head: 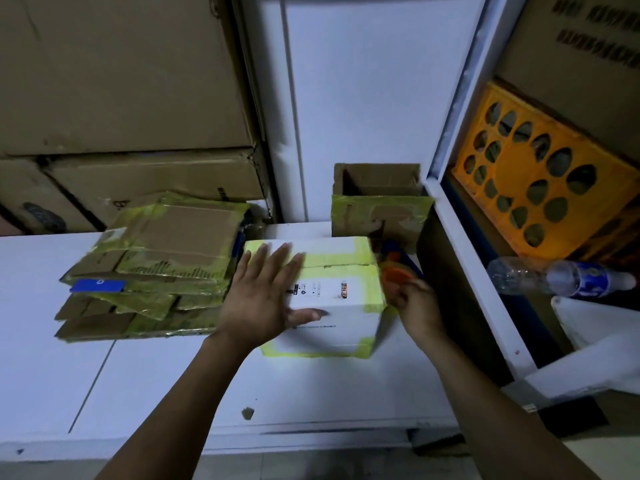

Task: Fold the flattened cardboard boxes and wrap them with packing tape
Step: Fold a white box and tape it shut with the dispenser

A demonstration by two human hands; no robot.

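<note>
The white box (341, 306), edged in yellow-green tape, sits on the tabletop (138, 375) at the centre of the view. The stack of flattened boxes (156, 265) lies just beside it at 9 o'clock, and an open cardboard box (377, 209) stands behind it at 12 to 1 o'clock.

The left hand (266, 299) lies flat on the box's top, fingers straight and spread, pressing the flaps down. The right hand (417, 306) is at the box's 3 o'clock side, fingers curled round an orange tape dispenser (394, 277), which is blurred.

The step in hand looks like running tape across the closed flaps. To do it well:

- Keep the left palm firm so the flaps stay level and the box does not slide toward 9 o'clock.
- Start the tape on the 3 o'clock wall.
- Pull it straight along the seam and move the left hand clear ahead of the dispenser.

The box stands with its top face up. The flap seam runs from 9 to 3 o'clock. The top looks close to square from here, so its long axis cannot be told firmly.
</note>
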